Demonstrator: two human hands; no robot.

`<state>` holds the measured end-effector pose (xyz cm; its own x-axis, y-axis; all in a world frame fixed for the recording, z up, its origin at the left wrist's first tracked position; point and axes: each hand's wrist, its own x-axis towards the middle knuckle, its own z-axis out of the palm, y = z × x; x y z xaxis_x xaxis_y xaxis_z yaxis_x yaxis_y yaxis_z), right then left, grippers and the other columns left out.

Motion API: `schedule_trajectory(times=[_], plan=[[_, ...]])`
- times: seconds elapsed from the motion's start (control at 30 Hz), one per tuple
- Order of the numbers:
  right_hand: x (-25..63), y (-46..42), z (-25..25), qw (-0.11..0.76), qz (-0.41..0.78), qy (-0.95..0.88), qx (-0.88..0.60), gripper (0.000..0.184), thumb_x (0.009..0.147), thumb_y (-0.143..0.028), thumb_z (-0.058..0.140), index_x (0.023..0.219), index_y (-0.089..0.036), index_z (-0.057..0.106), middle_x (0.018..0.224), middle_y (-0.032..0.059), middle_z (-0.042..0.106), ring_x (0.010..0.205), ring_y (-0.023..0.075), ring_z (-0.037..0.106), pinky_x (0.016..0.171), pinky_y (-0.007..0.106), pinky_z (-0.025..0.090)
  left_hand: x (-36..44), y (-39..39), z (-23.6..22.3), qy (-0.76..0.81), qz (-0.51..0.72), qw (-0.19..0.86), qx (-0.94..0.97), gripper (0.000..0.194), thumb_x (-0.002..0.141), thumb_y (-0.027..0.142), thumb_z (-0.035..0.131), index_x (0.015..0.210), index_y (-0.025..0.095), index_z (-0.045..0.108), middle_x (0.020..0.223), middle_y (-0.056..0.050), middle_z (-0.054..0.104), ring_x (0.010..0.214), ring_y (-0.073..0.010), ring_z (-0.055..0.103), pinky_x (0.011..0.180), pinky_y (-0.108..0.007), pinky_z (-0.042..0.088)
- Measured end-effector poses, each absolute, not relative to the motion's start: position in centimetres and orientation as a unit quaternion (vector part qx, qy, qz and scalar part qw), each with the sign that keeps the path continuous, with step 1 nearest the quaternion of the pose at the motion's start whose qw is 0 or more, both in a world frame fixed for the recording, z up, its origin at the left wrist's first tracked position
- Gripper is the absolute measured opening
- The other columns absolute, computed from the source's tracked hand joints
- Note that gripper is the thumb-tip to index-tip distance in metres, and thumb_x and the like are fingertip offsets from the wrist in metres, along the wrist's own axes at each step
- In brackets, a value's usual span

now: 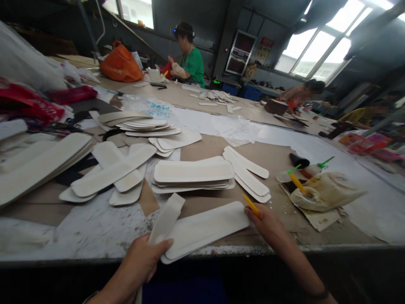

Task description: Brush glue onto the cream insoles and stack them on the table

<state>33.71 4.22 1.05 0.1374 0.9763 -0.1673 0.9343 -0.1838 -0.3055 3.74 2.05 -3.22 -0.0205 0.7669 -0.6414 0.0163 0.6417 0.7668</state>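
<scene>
My left hand (142, 255) is closed on a short off-white strip (167, 215) that sticks up at a slant. Its thumb lies by the near left corner of a long off-white panel (209, 228) with rounded corners, which lies at the table's front edge. Whether the thumb also grips that panel, I cannot tell. In my right hand (265, 223) is a yellow plastic spatula (252, 206), pinched at the panel's right end. Just behind the panel sits a neat stack of similar off-white panels (194, 173).
Crossed panels (114, 169) and more piles lie left. Loose panels (249, 175) fan out behind my right hand. A stained glue bag (329, 192) with a yellow stick stands right, near a black cup (299, 160). Across the table, a person in green (194, 65) works by an orange bag (122, 63).
</scene>
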Motion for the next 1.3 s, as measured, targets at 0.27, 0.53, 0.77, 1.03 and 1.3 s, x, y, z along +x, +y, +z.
schedule_trajectory(times=[0.27,0.53,0.77,1.03,1.3], plan=[[33.4,3.9,2.1,0.098,0.326,-0.537,-0.772,0.036,0.070,-0.052,0.048,0.053,-0.024,0.033,0.046,-0.0050,0.034,0.045,0.0127,0.038,0.045,0.026,0.031,3.6,0.8,-1.9,0.626,0.333,0.641,0.292,0.035,0.055,0.045,0.066,0.062,0.015,0.049,0.031,0.009,0.037,0.026,-0.0047,0.028,0.032,-0.019,0.013],[33.5,2.4,3.0,0.199,0.362,-0.517,-0.749,0.037,0.071,-0.055,0.051,0.058,-0.023,0.038,0.051,-0.0051,0.034,0.047,0.0112,0.036,0.043,0.023,0.032,1.5,-0.4,-1.4,0.573,0.408,0.668,0.242,0.047,0.066,0.047,0.064,0.093,0.010,0.052,0.034,0.011,0.033,0.032,-0.0044,0.026,0.037,-0.019,0.020],[31.8,1.4,3.5,0.243,0.382,-0.499,-0.739,0.040,0.068,-0.059,0.052,0.062,-0.023,0.038,0.051,-0.0064,0.034,0.046,0.0107,0.036,0.043,0.022,0.033,0.2,-0.1,-1.4,0.571,0.411,0.660,0.263,0.046,0.066,0.044,0.067,0.095,0.011,0.054,0.038,0.010,0.035,0.036,-0.0040,0.025,0.038,-0.017,0.019],[30.3,0.9,2.8,0.225,0.415,-0.518,-0.713,0.037,0.072,-0.055,0.050,0.064,-0.020,0.048,0.050,-0.0054,0.038,0.047,0.0100,0.037,0.043,0.021,0.033,0.0,-0.7,-0.2,0.562,0.397,0.687,0.234,0.034,0.059,0.040,0.074,0.066,0.013,0.055,0.048,0.006,0.041,0.043,-0.0036,0.029,0.039,-0.014,0.021],[30.1,0.7,2.1,0.200,0.400,-0.539,-0.714,0.034,0.073,-0.052,0.052,0.076,-0.018,0.056,0.054,-0.0044,0.047,0.047,0.0112,0.042,0.044,0.022,0.036,0.2,-0.9,-0.8,0.578,0.399,0.668,0.247,0.033,0.062,0.042,0.071,0.062,0.012,0.055,0.045,0.006,0.042,0.043,-0.0050,0.031,0.040,-0.015,0.025]])
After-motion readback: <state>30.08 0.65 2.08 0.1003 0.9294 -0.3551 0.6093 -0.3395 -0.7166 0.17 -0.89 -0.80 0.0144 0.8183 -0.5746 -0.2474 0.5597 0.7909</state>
